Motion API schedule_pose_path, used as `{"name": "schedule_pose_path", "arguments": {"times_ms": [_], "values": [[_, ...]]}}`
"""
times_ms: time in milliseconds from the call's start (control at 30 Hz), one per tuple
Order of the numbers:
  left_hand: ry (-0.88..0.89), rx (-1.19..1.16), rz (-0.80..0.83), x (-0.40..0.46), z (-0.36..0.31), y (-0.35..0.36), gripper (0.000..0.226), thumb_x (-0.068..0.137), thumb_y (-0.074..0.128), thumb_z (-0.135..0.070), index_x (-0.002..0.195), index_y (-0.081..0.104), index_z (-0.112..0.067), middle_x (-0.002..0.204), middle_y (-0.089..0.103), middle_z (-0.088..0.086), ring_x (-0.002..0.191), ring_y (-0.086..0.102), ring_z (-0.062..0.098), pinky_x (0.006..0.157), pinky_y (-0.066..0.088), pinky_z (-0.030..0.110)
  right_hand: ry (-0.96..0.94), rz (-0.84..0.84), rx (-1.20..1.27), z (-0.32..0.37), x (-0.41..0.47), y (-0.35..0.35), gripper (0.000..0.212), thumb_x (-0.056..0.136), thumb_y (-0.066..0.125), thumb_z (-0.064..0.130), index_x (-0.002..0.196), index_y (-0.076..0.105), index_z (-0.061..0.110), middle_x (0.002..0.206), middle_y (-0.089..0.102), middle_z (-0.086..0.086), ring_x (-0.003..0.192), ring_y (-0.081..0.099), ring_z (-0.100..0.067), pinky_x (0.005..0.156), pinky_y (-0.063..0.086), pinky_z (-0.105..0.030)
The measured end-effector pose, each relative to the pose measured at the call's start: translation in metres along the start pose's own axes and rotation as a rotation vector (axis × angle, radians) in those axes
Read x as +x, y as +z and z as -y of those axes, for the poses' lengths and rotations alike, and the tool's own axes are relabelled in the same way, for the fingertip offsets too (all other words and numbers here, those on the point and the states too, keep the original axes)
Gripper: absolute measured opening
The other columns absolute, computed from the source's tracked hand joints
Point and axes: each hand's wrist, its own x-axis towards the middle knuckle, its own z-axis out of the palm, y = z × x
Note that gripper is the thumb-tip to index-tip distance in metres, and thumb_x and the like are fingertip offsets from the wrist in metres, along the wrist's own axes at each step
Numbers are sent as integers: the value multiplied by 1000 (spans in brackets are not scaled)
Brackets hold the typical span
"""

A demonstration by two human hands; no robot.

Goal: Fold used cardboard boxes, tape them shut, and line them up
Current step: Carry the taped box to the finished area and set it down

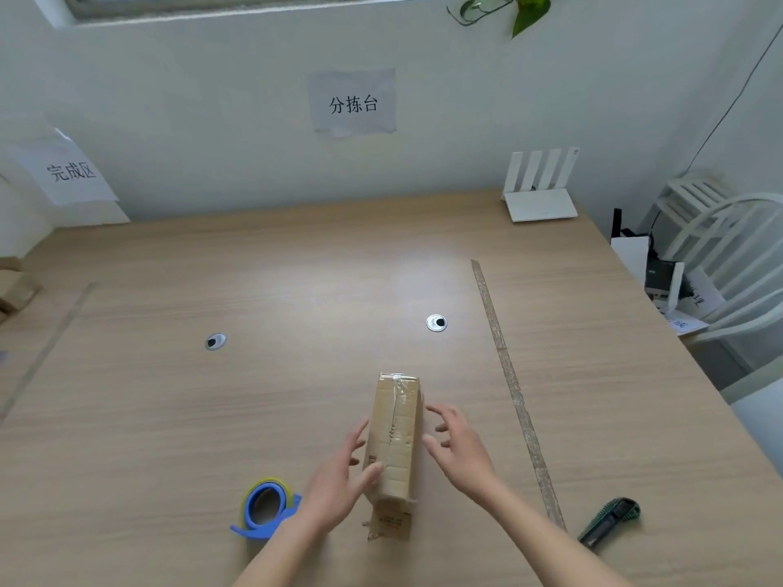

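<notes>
Left hand (339, 480) touches cardboard box (394, 451) side, thumb on top; right hand (459, 446) spread just right of box (apart). Box looks taped; tape dispenser (265, 512) left of box. Next likely: grip, line up.

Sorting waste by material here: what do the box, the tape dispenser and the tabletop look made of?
Box: brown cardboard, matte, creased, with glossy clear tape along its top seam. Tape dispenser: blue plastic, smooth, apparently holding a yellowish roll on a brown core, probably card. Table: pale wood-grain surface with a slight sheen, likely laminate rather than solid wood.
</notes>
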Motion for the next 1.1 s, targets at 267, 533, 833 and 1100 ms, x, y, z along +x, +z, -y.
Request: {"name": "schedule_pose_path", "arguments": {"times_ms": [267, 533, 833, 1100], "values": [[-144, -449, -90, 15, -58, -2, 76, 85, 70, -1, 137, 39, -47, 119, 62, -14, 97, 69, 12, 72, 56, 22, 264, 123, 465, 49, 14, -1, 55, 96, 62, 4, 140, 41, 28, 117, 61, 3, 99, 65, -3, 70, 52, -11], [78, -671, -360, -1, -157, -102, 24, 103, 52, -25, 124, 63, -27, 115, 68, -14, 93, 64, -13, 68, 46, 4, 172, 186, 669, 181, 51, -99, 74, 78, 57, 82, 132, 49, 32, 127, 61, 5, 114, 63, -22, 98, 52, -47], [222, -643, -549, -39, -205, -181, 71, 72, 82, -57, 132, 52, -35, 136, 51, -7, 117, 58, 6, 94, 53, 28, -107, 165, 665, 277, 28, -141, 58, 85, 74, 54, 128, 55, 20, 115, 74, -2, 104, 73, -20, 96, 57, -47], [185, -666, -591, -84, -163, -246, 113, 50, 95, -56, 143, 34, -45, 128, 52, -9, 117, 56, 8, 86, 54, 20, -303, 258, 562, 323, 17, -124, 76, 84, 79, 49, 147, 37, 39, 129, 67, -4, 116, 67, -24, 105, 50, -47]]}}
